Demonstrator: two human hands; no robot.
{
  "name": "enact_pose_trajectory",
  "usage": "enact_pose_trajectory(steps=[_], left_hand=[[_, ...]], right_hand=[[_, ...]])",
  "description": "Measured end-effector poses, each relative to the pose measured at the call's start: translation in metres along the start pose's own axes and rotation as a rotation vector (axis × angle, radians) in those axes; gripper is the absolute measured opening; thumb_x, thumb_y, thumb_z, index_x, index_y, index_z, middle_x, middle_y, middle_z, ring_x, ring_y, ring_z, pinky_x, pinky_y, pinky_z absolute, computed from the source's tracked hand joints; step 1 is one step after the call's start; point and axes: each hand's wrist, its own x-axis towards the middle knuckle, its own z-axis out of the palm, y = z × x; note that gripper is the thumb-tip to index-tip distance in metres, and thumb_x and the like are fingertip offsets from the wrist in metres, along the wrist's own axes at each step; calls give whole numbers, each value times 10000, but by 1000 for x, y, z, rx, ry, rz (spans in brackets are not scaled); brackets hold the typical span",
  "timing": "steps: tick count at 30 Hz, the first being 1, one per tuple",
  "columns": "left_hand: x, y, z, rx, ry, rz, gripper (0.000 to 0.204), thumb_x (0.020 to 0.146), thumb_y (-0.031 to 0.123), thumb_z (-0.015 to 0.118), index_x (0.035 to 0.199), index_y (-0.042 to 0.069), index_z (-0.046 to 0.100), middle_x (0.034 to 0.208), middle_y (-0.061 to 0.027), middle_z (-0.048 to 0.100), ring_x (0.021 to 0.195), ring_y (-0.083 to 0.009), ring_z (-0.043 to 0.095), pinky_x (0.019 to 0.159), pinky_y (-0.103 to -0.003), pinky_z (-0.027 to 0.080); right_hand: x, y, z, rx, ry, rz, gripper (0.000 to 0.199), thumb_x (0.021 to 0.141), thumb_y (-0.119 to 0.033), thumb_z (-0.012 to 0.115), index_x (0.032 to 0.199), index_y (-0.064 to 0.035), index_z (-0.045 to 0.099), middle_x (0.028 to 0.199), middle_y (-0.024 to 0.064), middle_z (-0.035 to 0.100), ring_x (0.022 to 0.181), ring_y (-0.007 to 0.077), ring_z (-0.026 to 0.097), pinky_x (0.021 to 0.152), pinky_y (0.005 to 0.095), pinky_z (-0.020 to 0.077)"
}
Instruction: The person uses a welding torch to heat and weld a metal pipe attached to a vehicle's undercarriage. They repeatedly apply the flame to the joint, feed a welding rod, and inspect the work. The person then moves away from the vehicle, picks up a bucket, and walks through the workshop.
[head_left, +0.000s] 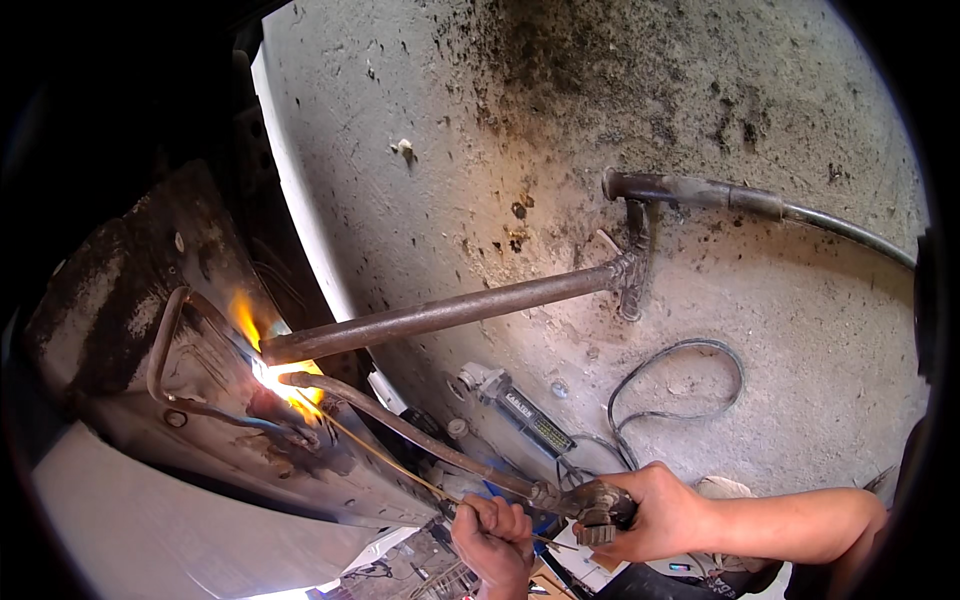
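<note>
My right hand [660,512] is closed around the handle end of a gas welding torch [420,437]. The torch's curved neck runs up and left to a bright flame [278,375] at its tip. Pinched in my left hand [494,540] is a thin filler rod [385,458], its far end reaching into the flame's glow. The flame plays on a scorched sheet-metal panel [205,405], beside a bent metal rod [157,355] lying against it. Just above the torch tip is the end of a brown steel tube [450,308]. Glare hides the heated spot.
The steel tube joins a crosspiece and a thicker pipe [740,196] at the upper right. A grey angle grinder [525,412] lies below the tube, near a looped black cable [738,370]. Behind is a stained, rough grey surface [480,200]. A pale curved panel [150,520] fills the lower left.
</note>
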Motion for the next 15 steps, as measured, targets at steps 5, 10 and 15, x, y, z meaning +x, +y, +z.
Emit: enact_pose_trajectory(steps=[5, 10, 15], left_hand=[[-1, 0, 1, -58, 50, -19, 366, 954, 322, 353, 662, 106, 316, 521, 22, 190, 435, -81, 137, 389, -254, 135], [-1, -1, 1, -46, 29, -13, 370, 958, 345, 346, 669, 118, 309, 515, 27, 183, 423, -80, 126, 385, -258, 130], [0, -1, 0, -14, 9, -12, 373, 964, 377, 337, 676, 143, 296, 499, 40, 168, 401, -78, 95, 379, -267, 122]], right_hand=[[0, -3, 0, 15, 8, -15, 294, 682, -150, 769, 934, -38, 669, 722, 65, 673, 605, 78, 595, 592, 253, 505], [1, -1, 1, 16, 19, -50, 281, 686, -154, 768, 922, -40, 666, 709, 60, 667, 593, 79, 588, 582, 254, 503], [1, 2, 1, 9, 25, -44, 275, 693, -158, 766, 919, -40, 662, 697, 56, 659, 582, 74, 569, 574, 253, 499]])
